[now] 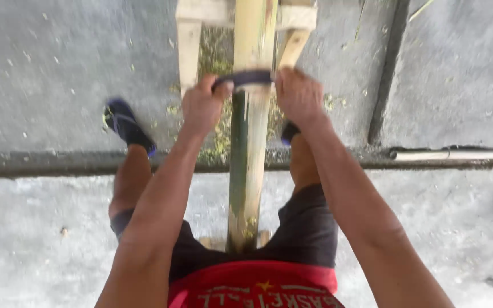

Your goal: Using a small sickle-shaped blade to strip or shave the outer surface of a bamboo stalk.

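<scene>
grey concrete floor (58, 57), littered with green shavings. a bamboo pole (247, 148) runs between the person's legs onto a wooden stand (189, 45). left hand (201, 105) and right hand (298, 94) each clench an end of a dark two-handled blade (246, 78) laid across the pole.

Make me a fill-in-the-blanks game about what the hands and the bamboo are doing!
1. The left hand and right hand both hold one dark ____ across the bamboo pole.
2. The pole lies between the person's ____.
3. The pole's far end rests on a ____ frame.
4. The foot wears a ____ sandal.

Missing words: blade; legs; wooden; blue
</scene>
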